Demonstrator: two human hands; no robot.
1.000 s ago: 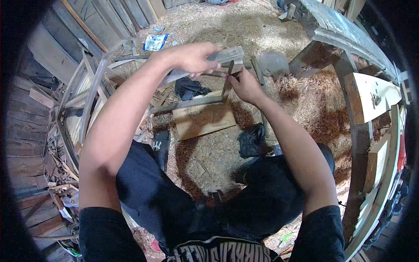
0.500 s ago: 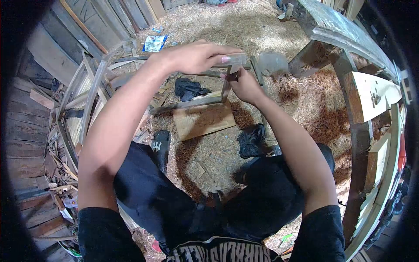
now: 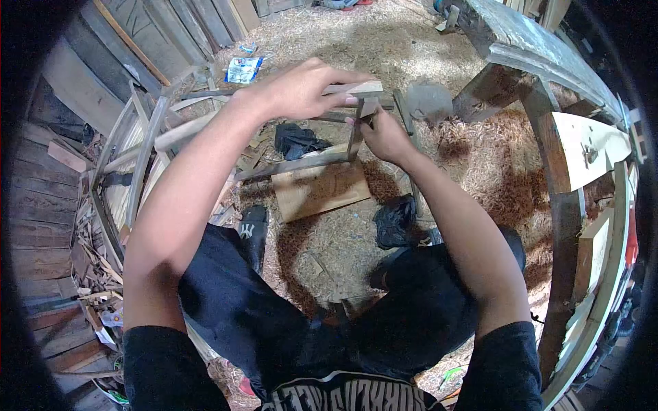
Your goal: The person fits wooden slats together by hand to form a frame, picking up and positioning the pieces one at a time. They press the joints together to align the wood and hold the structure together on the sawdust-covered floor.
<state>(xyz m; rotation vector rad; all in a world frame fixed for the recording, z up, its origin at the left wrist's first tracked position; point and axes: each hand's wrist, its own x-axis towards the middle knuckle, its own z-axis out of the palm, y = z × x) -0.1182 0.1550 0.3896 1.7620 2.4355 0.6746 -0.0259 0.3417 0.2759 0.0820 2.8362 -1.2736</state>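
My left hand point(image 3: 301, 89) is closed round a pale wooden stick point(image 3: 367, 88), whose squared end juts out past my fingers. Just below that end, my right hand point(image 3: 389, 141) grips a short upright wooden piece point(image 3: 355, 133), thumb and fingers near its top. A small gap shows between the stick and the upright. At its lower end the upright meets a long wooden bar point(image 3: 295, 166), forming a corner. A flat light board point(image 3: 322, 190) lies on the floor underneath. My left forearm hides part of what is behind it.
Wood shavings point(image 3: 384, 41) cover the floor. Black plastic bags point(image 3: 396, 222) lie near my feet, another point(image 3: 298, 140) behind the bar. A heavy timber bench point(image 3: 562, 75) stands at right, a wooden frame point(image 3: 144, 164) at left. A blue-white packet point(image 3: 243, 70) lies ahead.
The stick, blurred by motion before, now shows sharply and sits slightly higher above the upright. My right hand and the upright have barely moved.
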